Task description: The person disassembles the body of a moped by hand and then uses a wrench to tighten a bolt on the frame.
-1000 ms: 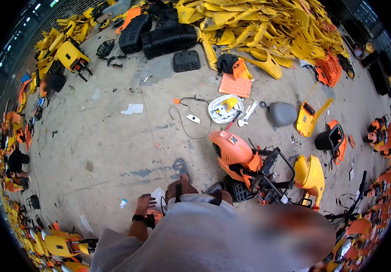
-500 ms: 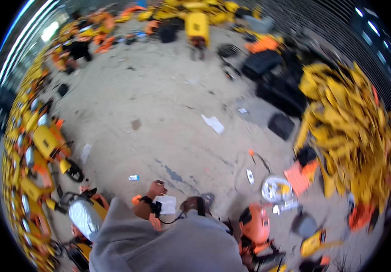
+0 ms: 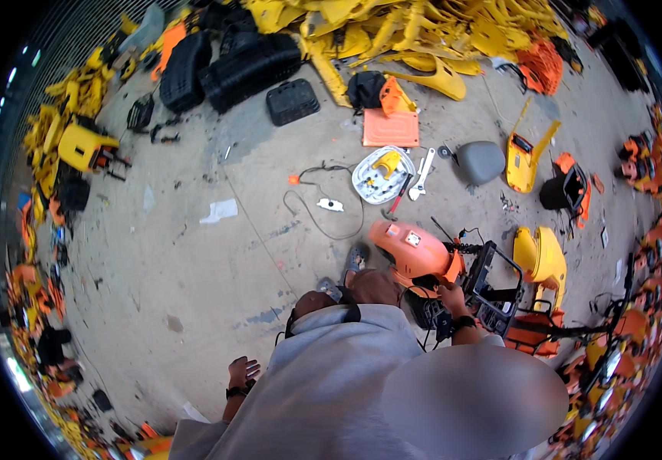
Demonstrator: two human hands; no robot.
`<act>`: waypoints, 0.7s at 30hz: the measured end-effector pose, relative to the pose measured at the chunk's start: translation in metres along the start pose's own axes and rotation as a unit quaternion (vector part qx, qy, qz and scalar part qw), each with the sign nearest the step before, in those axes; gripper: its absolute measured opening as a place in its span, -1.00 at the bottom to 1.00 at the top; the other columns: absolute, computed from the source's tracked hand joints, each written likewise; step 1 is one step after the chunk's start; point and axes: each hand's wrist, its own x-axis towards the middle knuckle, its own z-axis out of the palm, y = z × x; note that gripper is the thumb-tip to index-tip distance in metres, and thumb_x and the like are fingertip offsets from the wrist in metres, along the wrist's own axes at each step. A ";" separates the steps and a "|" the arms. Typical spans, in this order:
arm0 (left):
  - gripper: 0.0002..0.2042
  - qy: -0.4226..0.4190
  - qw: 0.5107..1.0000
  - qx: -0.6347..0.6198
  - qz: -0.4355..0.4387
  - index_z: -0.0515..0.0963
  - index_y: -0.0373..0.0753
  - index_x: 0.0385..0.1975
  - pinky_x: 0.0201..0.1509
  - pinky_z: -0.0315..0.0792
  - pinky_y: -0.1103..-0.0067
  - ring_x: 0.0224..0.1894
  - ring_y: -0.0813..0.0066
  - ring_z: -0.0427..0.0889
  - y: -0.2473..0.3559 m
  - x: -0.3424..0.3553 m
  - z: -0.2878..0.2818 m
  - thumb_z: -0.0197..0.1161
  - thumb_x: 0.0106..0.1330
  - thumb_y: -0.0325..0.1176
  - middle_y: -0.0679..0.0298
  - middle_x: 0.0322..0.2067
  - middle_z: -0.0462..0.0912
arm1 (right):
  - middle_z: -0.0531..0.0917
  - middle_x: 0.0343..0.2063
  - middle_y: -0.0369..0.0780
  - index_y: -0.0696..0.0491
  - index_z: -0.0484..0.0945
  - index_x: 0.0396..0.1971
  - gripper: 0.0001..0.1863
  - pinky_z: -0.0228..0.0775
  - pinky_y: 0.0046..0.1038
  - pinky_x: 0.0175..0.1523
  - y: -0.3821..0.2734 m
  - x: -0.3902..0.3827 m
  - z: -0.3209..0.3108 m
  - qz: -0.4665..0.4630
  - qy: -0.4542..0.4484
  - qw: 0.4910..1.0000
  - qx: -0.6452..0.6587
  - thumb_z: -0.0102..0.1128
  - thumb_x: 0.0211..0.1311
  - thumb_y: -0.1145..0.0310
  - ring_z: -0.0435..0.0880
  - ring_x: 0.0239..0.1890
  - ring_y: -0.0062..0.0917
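Note:
My left hand (image 3: 243, 372) hangs over the concrete floor at the lower left, fingers apart and nothing in them. A dark band circles its wrist. My right hand (image 3: 451, 299) is at a partly stripped scooter, beside its orange body shell (image 3: 414, 250) and black metal frame (image 3: 497, 285). Its fingers look curled, but what they hold, if anything, is too small to make out. Just right of the frame a yellow body panel (image 3: 538, 254) lies on the floor. My shoes (image 3: 355, 259) stand close to the orange shell.
Ahead lie a white tray of small parts (image 3: 368, 188), a red-handled hammer (image 3: 399, 201), a looped cable (image 3: 291, 205) and a grey rounded piece (image 3: 479, 162). Yellow panels (image 3: 415, 34) heap up at the back, near black cases (image 3: 250, 70). Orange scooters (image 3: 657, 253) line the right.
The view has swung to the right, bringing the orange scooter nearer the middle. My left hand now appears farther left and lower. My right hand has come into view at the scooter.

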 end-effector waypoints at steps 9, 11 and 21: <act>-0.51 -0.049 0.976 -0.037 0.209 0.06 -0.30 0.23 -0.18 0.61 0.27 -0.20 0.03 0.62 0.242 -0.031 0.095 -0.09 0.31 -0.33 -0.12 -0.13 0.52 | 0.66 -0.54 -0.20 0.23 0.59 -0.32 -0.72 0.49 -0.50 -0.36 0.034 0.000 0.032 0.054 0.002 0.998 -0.014 0.10 0.07 0.33 0.64 -0.52 -0.50; -0.42 -0.042 0.968 -0.020 0.245 -0.10 -0.27 0.29 -0.17 0.60 0.26 -0.19 0.03 0.61 0.278 -0.041 0.117 -0.07 0.32 -0.31 -0.14 -0.12 0.50 | 0.66 -0.52 -0.19 0.24 0.58 -0.29 -0.70 0.52 -0.50 -0.33 0.026 -0.004 0.041 0.099 0.029 0.993 0.063 0.10 0.09 0.32 0.65 -0.51 -0.51; -0.44 -0.096 0.984 0.078 0.128 -0.02 -0.30 0.28 -0.06 0.54 0.18 -0.09 -0.03 0.57 0.369 0.029 0.156 -0.07 0.34 -0.25 -0.11 -0.01 0.45 | 0.66 -0.48 -0.14 0.25 0.57 -0.24 -0.70 0.48 -0.51 -0.44 -0.003 -0.028 0.086 0.144 0.096 0.955 0.242 0.09 0.13 0.34 0.65 -0.53 -0.48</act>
